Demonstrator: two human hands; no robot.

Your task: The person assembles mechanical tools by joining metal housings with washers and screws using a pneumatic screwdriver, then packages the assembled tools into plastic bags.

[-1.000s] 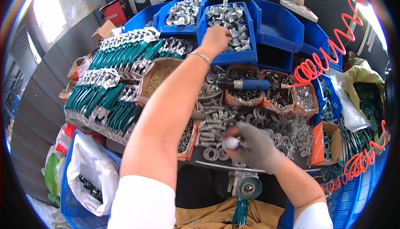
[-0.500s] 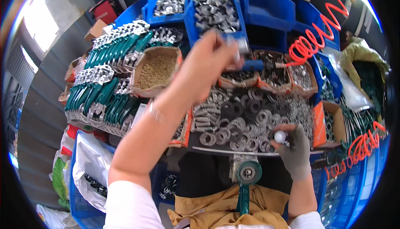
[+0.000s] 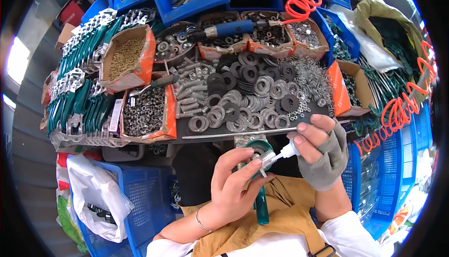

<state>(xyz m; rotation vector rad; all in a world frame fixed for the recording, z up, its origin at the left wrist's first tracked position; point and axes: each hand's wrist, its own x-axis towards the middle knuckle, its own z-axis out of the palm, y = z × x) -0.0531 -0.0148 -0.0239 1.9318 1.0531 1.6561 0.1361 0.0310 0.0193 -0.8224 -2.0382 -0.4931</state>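
Note:
My left hand, with a bracelet at the wrist, pinches a small silver ribbed cylindrical part in its fingertips. A thin pale pin-like end sticks out below the fingers. My right hand, in a grey fingerless glove, grips a small white squeeze bottle. The bottle's narrow nozzle points left and reaches the silver part, touching or very close to it. Just behind and under my left fingers is a green tool with a round head at the bench edge, its green handle hanging down.
Black and silver toothed rings, springs and small washers cover the bench. Boxes of brass-coloured pieces and nuts stand left, beside rows of green-handled tools. A blue air tool lies across boxes behind; red coiled hose hangs right.
My left hand has come down from the blue bins at the back to the bench edge, now with the silver part. My right hand has brought the bottle to it. The view has shifted.

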